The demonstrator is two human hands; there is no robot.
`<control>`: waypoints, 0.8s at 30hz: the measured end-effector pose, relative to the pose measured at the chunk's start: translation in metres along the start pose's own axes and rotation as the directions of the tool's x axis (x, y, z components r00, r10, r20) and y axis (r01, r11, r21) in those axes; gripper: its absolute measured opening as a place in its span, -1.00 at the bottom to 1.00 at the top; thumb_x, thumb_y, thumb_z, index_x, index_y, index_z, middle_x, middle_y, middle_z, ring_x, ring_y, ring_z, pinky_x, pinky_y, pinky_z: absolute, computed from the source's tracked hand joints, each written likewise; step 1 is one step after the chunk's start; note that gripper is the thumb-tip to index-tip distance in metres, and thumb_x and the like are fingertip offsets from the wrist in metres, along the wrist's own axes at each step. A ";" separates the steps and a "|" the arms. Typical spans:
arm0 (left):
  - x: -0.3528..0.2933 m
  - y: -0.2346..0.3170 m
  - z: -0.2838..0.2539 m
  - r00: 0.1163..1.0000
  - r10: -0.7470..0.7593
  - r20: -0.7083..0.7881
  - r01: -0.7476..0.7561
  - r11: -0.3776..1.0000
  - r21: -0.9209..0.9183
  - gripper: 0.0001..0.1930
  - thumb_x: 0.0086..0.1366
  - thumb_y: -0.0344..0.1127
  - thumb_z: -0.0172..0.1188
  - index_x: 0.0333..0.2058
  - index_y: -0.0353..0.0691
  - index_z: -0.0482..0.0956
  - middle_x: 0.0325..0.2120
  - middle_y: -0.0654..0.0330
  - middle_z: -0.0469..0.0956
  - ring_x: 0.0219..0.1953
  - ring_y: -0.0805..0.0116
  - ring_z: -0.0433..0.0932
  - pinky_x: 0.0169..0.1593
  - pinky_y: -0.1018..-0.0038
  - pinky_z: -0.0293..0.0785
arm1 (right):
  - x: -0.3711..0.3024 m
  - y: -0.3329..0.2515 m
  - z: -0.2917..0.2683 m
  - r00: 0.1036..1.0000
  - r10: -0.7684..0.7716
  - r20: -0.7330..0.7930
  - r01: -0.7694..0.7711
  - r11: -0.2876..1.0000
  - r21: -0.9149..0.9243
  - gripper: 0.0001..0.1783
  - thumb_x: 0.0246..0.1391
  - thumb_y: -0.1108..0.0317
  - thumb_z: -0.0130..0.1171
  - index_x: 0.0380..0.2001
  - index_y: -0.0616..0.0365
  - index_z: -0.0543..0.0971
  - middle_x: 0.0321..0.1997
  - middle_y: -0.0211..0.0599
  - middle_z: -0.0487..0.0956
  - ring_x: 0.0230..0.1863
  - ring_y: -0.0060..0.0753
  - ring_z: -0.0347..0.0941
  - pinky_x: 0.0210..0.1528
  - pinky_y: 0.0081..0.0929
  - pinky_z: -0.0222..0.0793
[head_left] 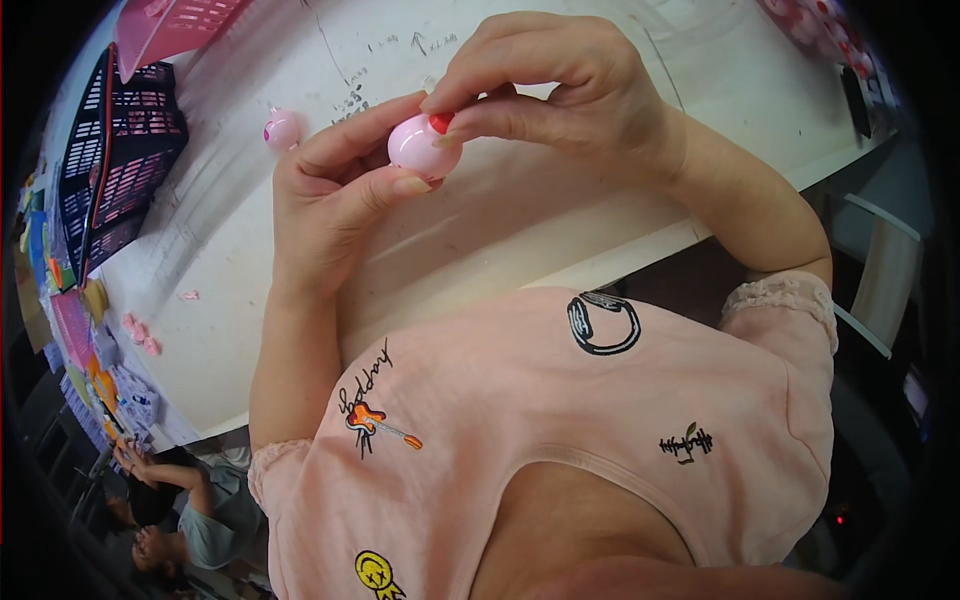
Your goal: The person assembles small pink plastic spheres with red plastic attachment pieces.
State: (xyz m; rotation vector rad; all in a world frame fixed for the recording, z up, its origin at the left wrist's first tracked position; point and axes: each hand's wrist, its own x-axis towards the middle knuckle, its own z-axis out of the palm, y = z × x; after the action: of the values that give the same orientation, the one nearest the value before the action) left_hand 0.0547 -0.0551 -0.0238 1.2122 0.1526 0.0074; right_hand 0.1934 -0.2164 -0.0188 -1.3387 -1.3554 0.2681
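Observation:
A shiny pink ball [417, 148] is held up over the white table. My left hand [335, 180] grips it from the left, thumb on the near side and fingers behind. On its upper right sits a small red piece [440, 122], pinched by the thumb and fingers of my right hand [545, 85]. The red piece touches the ball; whether it is fixed there I cannot tell. Another pink ball [282, 130], with a small clear tip on top and a darker pink spot, stands on the table beyond my left hand.
A dark basket [125, 160] stands at the left, with a pink basket [165, 35] behind it. Small pink pieces [140, 333] lie near the table's left edge. Red and pink items [815, 30] are heaped at the far right. Another person [205, 510] sits at lower left.

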 end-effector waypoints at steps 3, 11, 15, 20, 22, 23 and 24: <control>0.000 -0.001 -0.003 1.000 -0.011 0.014 0.011 1.000 0.009 -0.56 -0.04 -0.54 0.25 -0.11 -0.46 0.42 -0.29 0.05 0.53 -0.25 0.35 0.53 -0.18 0.48 0.51 | 0.001 0.001 -0.002 0.998 -0.011 0.059 0.011 1.000 -0.010 -0.84 -0.14 0.43 0.25 -0.40 0.18 0.58 -0.46 -0.28 0.53 -0.44 -0.43 0.47 -0.42 -0.62 0.36; -0.003 0.007 0.003 0.998 -0.067 -0.007 0.067 0.987 0.144 -0.44 -0.06 -0.34 0.31 -0.08 -0.48 0.38 -0.35 0.03 0.53 -0.34 0.28 0.54 -0.23 0.46 0.52 | 0.001 0.005 -0.001 0.995 -0.022 0.096 0.012 0.995 0.098 -0.82 -0.14 0.44 0.26 -0.39 0.22 0.58 -0.45 -0.27 0.54 -0.45 -0.48 0.47 -0.43 -0.61 0.35; 0.000 0.004 0.001 0.999 -0.032 -0.022 0.035 0.991 0.128 -0.46 -0.06 -0.41 0.30 -0.07 -0.46 0.38 -0.29 0.03 0.52 -0.28 0.26 0.53 -0.17 0.44 0.50 | 0.000 0.005 -0.006 0.977 0.121 0.174 -0.151 0.974 0.169 -0.81 -0.13 0.44 0.25 -0.36 0.23 0.57 -0.40 -0.30 0.54 -0.43 -0.56 0.45 -0.42 -0.63 0.35; 0.002 0.001 -0.002 0.999 0.020 -0.032 -0.017 0.993 0.117 -0.47 -0.06 -0.47 0.28 -0.05 -0.41 0.37 -0.16 0.00 0.47 -0.17 0.26 0.50 -0.10 0.43 0.47 | -0.004 0.004 0.001 0.933 0.355 0.054 -0.345 0.843 0.412 -0.67 -0.05 0.41 0.20 -0.17 0.25 0.47 -0.34 -0.35 0.52 -0.41 -0.64 0.40 -0.38 -0.69 0.34; 0.003 0.001 0.002 0.982 0.188 -0.034 -0.181 0.973 0.144 -0.54 -0.07 -0.54 0.27 -0.12 -0.46 0.42 -0.18 0.04 0.49 -0.16 0.36 0.48 -0.13 0.51 0.45 | -0.003 0.004 0.005 0.897 0.441 0.030 -0.397 0.776 0.490 -0.67 -0.03 0.39 0.18 -0.16 0.26 0.45 -0.33 -0.33 0.51 -0.40 -0.64 0.40 -0.37 -0.69 0.34; 0.003 -0.001 0.002 0.982 0.187 -0.031 -0.181 0.973 0.145 -0.54 -0.07 -0.54 0.27 -0.12 -0.46 0.42 -0.18 0.04 0.49 -0.16 0.36 0.48 -0.13 0.51 0.45 | -0.003 0.003 0.006 0.852 0.523 0.021 -0.441 0.696 0.567 -0.66 -0.01 0.37 0.16 -0.15 0.28 0.44 -0.33 -0.31 0.50 -0.38 -0.64 0.40 -0.37 -0.68 0.34; 0.003 -0.003 0.002 0.958 0.284 -0.038 -0.270 0.939 0.213 -0.56 -0.07 -0.55 0.27 -0.14 -0.45 0.43 -0.17 0.04 0.48 -0.13 0.33 0.47 -0.08 0.49 0.42 | -0.002 -0.003 0.006 0.852 0.523 0.018 -0.440 0.696 0.567 -0.66 -0.01 0.37 0.16 -0.15 0.28 0.44 -0.33 -0.31 0.50 -0.38 -0.64 0.40 -0.37 -0.68 0.34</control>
State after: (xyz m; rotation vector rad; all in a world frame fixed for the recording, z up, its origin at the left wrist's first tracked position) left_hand 0.0579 -0.0574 -0.0268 1.4341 0.0410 0.2868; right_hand 0.1869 -0.2155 -0.0196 -1.1555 -0.6825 0.8465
